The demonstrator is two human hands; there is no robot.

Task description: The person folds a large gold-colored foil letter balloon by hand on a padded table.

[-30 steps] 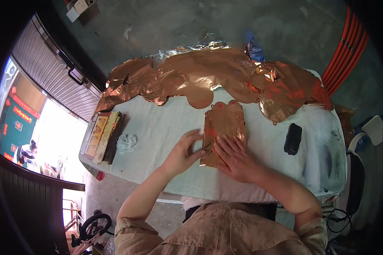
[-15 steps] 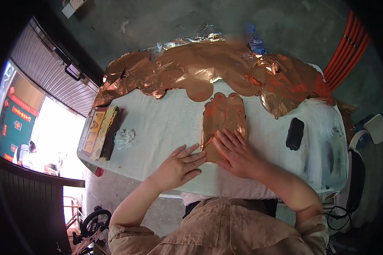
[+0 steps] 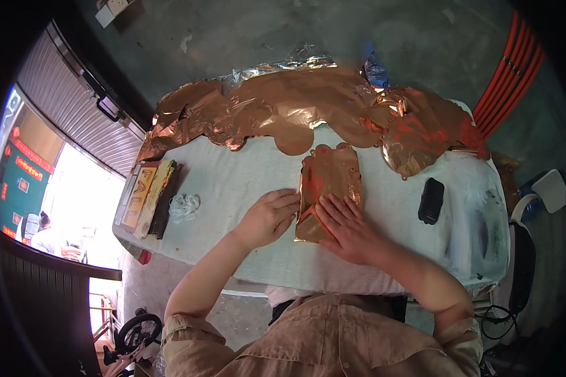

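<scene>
A folded copper-coloured foil piece (image 3: 331,169), which looks like a flat foil balloon, lies on the white cloth-covered table (image 3: 245,182) in front of me. My right hand (image 3: 349,231) rests flat on its lower part, fingers stretched out. At its left edge, my left hand (image 3: 269,217) has its fingers bent and close together, with the tips on the foil's rim. The grip there is partly hidden. Beyond it, a long heap of the same shiny foil (image 3: 277,94) with rounded lobes stretches along the far side of the table.
Left on the table are a stack of boxes or booklets (image 3: 146,198) and a white tangle of string or strips (image 3: 184,207). A black case-like object (image 3: 431,201) lies right. A blue-labelled plastic bottle (image 3: 376,70) is behind the foil. A person (image 3: 47,235) shows beyond the doorway.
My left hand has moved up along the foil's left edge, its spread fingers drawing together and bending. My right hand stays flat on the foil. The view has shifted slightly.
</scene>
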